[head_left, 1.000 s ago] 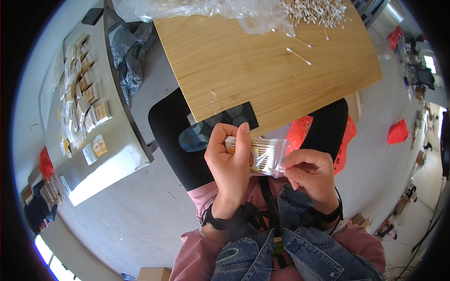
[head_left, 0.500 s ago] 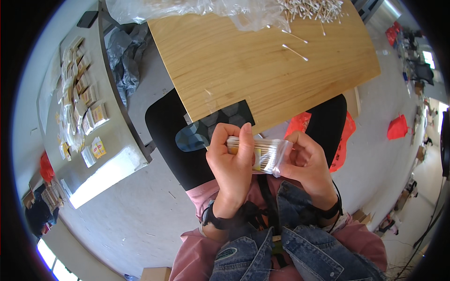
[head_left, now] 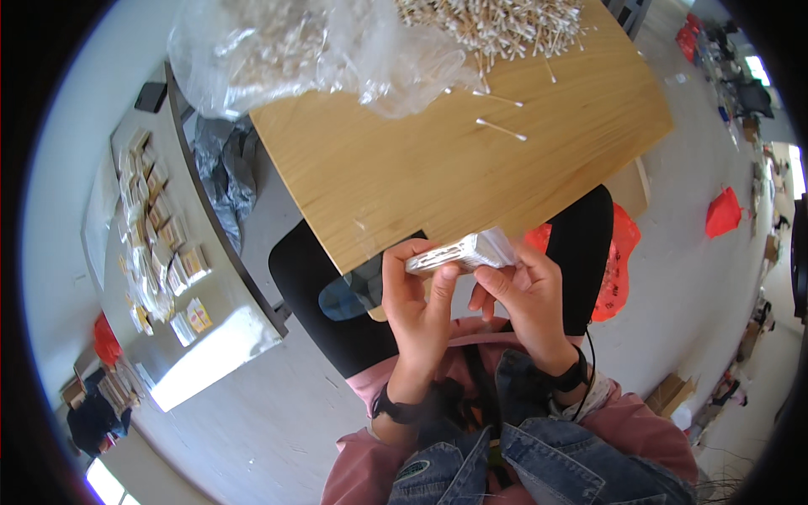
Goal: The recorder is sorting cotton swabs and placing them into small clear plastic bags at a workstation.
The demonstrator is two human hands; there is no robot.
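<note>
A clear plastic packet of cotton swabs [head_left: 461, 252] is held up above my lap, just off the near edge of the wooden table [head_left: 471, 185]. My left hand [head_left: 418, 295] grips its left end, the thumb along the near side and the fingers behind. At the other end, my right hand [head_left: 532, 299] pinches the transparent plastic between thumb and fingers. The packet is tilted, with one long side facing up. Loose swabs [head_left: 513, 29] lie in a heap at the far side of the table, and a few lie singly nearer to me.
A big clear plastic bag [head_left: 278, 59] of swabs rests at the table's far left. On the grey side table [head_left: 227, 295] to the left are several filled packets [head_left: 160, 236] and a dark phone [head_left: 151, 97]. A red bag [head_left: 722, 212] lies on the floor at right.
The packet has been tilted so that its long side now faces up. My right thumb has shifted along its near side. The view has moved, showing more of the far table.
</note>
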